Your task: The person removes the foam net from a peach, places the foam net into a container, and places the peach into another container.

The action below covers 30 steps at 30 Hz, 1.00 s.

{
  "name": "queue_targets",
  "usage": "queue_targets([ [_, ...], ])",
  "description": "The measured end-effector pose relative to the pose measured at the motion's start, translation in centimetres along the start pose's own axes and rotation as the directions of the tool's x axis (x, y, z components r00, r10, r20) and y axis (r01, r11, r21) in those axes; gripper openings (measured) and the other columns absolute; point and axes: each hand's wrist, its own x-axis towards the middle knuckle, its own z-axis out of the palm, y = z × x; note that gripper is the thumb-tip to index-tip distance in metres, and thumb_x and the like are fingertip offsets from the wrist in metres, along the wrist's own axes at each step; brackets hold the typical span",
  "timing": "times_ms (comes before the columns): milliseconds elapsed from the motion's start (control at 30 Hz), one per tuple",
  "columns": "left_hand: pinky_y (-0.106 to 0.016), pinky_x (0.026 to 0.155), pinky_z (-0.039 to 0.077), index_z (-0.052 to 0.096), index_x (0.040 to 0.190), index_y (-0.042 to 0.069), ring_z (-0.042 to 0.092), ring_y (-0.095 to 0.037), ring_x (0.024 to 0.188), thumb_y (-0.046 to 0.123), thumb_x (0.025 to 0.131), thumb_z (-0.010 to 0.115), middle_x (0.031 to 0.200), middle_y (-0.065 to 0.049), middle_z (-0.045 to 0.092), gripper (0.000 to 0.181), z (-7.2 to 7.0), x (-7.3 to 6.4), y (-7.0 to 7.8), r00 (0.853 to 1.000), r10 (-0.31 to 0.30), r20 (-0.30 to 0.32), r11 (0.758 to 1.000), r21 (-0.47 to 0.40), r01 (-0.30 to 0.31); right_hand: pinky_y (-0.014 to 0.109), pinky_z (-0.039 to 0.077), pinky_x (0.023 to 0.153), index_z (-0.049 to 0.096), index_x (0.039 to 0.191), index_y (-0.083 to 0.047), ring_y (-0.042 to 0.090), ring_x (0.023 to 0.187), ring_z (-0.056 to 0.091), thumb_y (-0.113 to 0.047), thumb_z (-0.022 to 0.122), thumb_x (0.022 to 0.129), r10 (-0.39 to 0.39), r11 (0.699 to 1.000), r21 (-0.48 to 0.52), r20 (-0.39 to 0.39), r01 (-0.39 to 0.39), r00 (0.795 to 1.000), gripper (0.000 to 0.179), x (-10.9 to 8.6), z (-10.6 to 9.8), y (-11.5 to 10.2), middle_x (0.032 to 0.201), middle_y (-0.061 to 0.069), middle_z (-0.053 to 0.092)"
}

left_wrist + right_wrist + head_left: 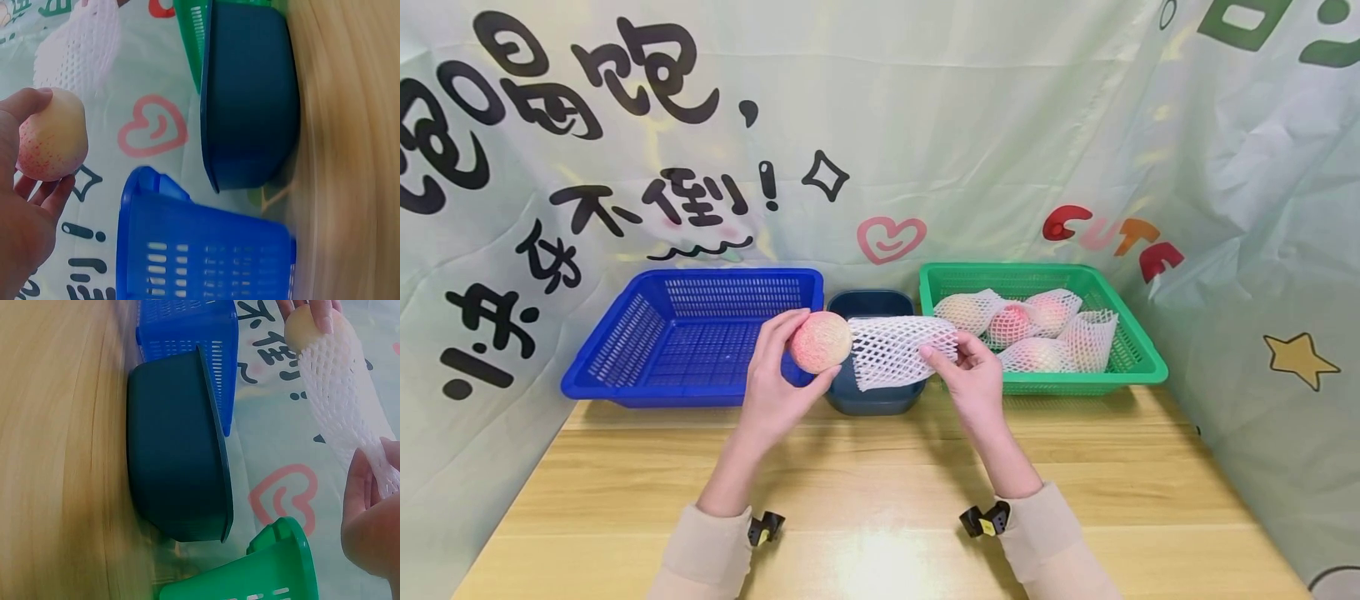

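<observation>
My left hand (780, 379) grips a pink and cream peach (822, 342), thumb below and fingers over its far side. Beside it, a white foam net sleeve (895, 350) stretches out to the right, its open end right at the peach. The sleeve's other end is pinched between the thumb and fingers of my right hand (973, 375). In the right wrist view the net (337, 394) overlaps the lower part of the peach (303, 328). Both are held up over the dark blue bin (876, 402), partly hiding it.
A blue basket (692, 392) stands at the left, with nothing seen inside. The green basket (1075, 383) at the right holds several peaches in foam nets (1045, 312). A printed cloth (985, 167) hangs behind the wooden table (865, 483).
</observation>
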Motion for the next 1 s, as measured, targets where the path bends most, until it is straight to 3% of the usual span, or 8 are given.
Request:
queue_targets([
  [300,-0.021,0.109,0.042,0.058,0.139,-0.004,0.054,-0.036,0.13,-0.006,0.062,0.097,0.138,-0.024,0.055,0.086,-2.7,0.6,-1.9,0.997,0.019,-0.07,0.995,0.099,-0.012,0.016,0.052,0.064,0.071,0.104,-0.001,0.006,0.076,0.06,0.009,0.079,0.085,-0.002,1.0,-0.006,0.029,0.002,1.0,0.023,0.1,0.4,0.1,0.091,-0.003,0.069],
  [433,-0.02,0.108,0.042,0.057,0.139,-0.003,0.054,-0.035,0.129,-0.003,0.066,0.095,0.137,-0.023,0.055,0.083,-4.1,0.9,-3.0,0.997,-0.019,-0.076,0.989,0.143,0.029,0.016,0.052,0.065,0.069,0.105,0.004,0.006,0.077,0.06,0.01,0.079,0.085,-0.02,1.0,-0.022,0.056,0.022,0.998,0.024,0.3,0.6,0.2,0.092,-0.004,0.069],
  [467,-0.025,0.109,0.044,0.057,0.14,-0.002,0.054,-0.034,0.129,-0.002,0.067,0.095,0.138,-0.023,0.055,0.082,-4.4,1.0,-3.2,0.997,-0.036,-0.067,0.986,0.161,0.046,0.016,0.052,0.065,0.068,0.106,0.006,0.006,0.077,0.06,0.011,0.078,0.085,-0.024,0.999,-0.022,0.064,0.026,0.998,0.024,0.3,0.7,0.2,0.092,-0.005,0.069],
  [667,-0.056,0.105,0.047,0.056,0.14,0.0,0.054,-0.035,0.13,0.005,0.07,0.095,0.139,-0.02,0.054,0.081,-6.2,1.6,-4.6,0.991,-0.125,0.052,0.962,0.252,0.108,0.017,0.054,0.07,0.066,0.112,0.012,0.006,0.081,0.063,0.009,0.076,0.088,-0.023,0.994,-0.104,0.122,0.036,0.992,0.026,0.9,0.8,0.6,0.094,-0.003,0.069],
  [767,-0.058,0.104,0.047,0.056,0.139,0.0,0.054,-0.036,0.128,0.006,0.07,0.094,0.138,-0.02,0.054,0.079,-6.8,1.8,-5.4,0.979,-0.153,0.136,0.955,0.276,0.111,0.018,0.055,0.075,0.066,0.116,0.01,0.005,0.085,0.064,0.005,0.075,0.09,-0.018,0.981,-0.189,0.173,0.051,0.985,0.027,1.6,1.1,0.7,0.1,0.007,0.07],
  [900,-0.059,0.102,0.048,0.056,0.139,0.001,0.054,-0.037,0.127,0.008,0.072,0.094,0.137,-0.019,0.055,0.077,-7.4,2.2,-6.3,0.946,-0.203,0.251,0.945,0.302,0.123,0.018,0.052,0.071,0.067,0.12,0.004,0.01,0.081,0.063,-0.001,0.074,0.093,-0.026,0.93,-0.347,0.26,0.118,0.965,0.028,2.7,1.4,0.8,0.108,0.017,0.07],
  [1000,-0.058,0.102,0.049,0.056,0.139,0.002,0.055,-0.036,0.126,0.009,0.073,0.093,0.136,-0.018,0.055,0.076,-7.7,2.7,-6.8,0.909,-0.249,0.335,0.94,0.308,0.144,0.023,0.05,0.068,0.066,0.123,0.002,0.017,0.078,0.06,-0.003,0.073,0.095,-0.04,0.87,-0.45,0.338,0.199,0.94,0.03,3.5,1.8,0.8,0.109,0.018,0.07],
])
